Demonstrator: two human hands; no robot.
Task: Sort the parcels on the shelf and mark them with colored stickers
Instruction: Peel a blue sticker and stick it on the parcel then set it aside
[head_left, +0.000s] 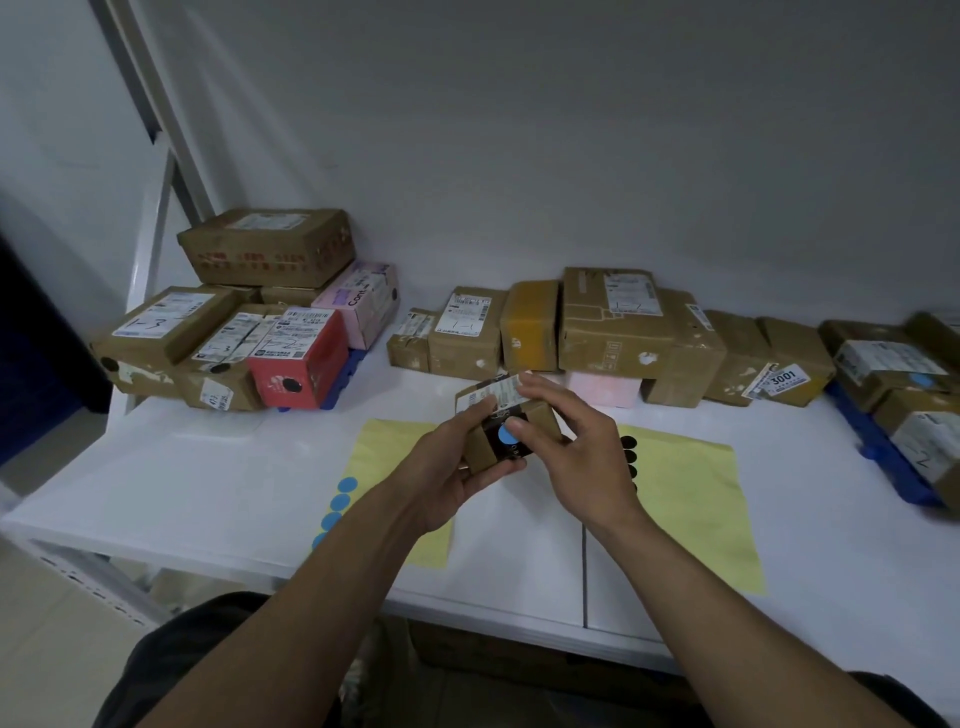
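In left hand (448, 470), parcel (492, 451), sticker (504, 437) up

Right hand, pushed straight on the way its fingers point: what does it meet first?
The small brown parcel gripped by the left hand; a fingertip of the right hand appears to touch its blue sticker.

blue sticker (505, 437): partly under a fingertip of the right grip (576, 447)
black stickers (629, 457): right of that grip, mostly hidden
parcel (477, 453): label print unreadable

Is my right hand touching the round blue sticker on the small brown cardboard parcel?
Touching. The head view shows the right hand pressing a fingertip on the round blue sticker on the small brown cardboard parcel.
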